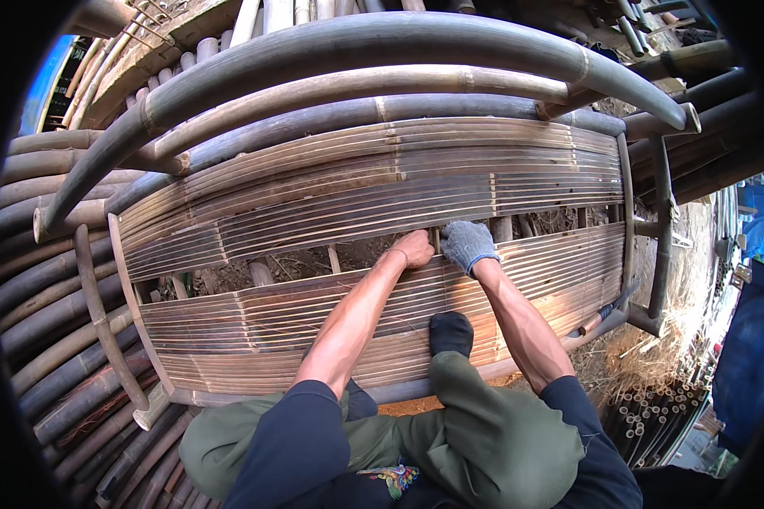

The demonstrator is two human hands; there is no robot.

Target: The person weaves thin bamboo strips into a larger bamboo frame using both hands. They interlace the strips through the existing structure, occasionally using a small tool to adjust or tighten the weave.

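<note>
A bamboo bench frame lies before me, its seat made of thin split bamboo slats in a far panel (373, 182) and a near panel (263, 318), with an open gap between them. My bare left hand (413, 248) is closed at the far edge of the near panel. My right hand (467, 244), in a grey knit glove, is closed right beside it on the same edge. What they pinch, a thin slat or a tie, is too small to tell. My foot in a dark sock (450, 332) rests on the near slats.
Thick curved bamboo poles (348, 47) form the backrest beyond the seat. Stacked bamboo poles (51, 280) lie at the left. A tool with a reddish handle (598, 318) lies at the bench's right corner. Cut bamboo ends (654, 420) are bundled at lower right.
</note>
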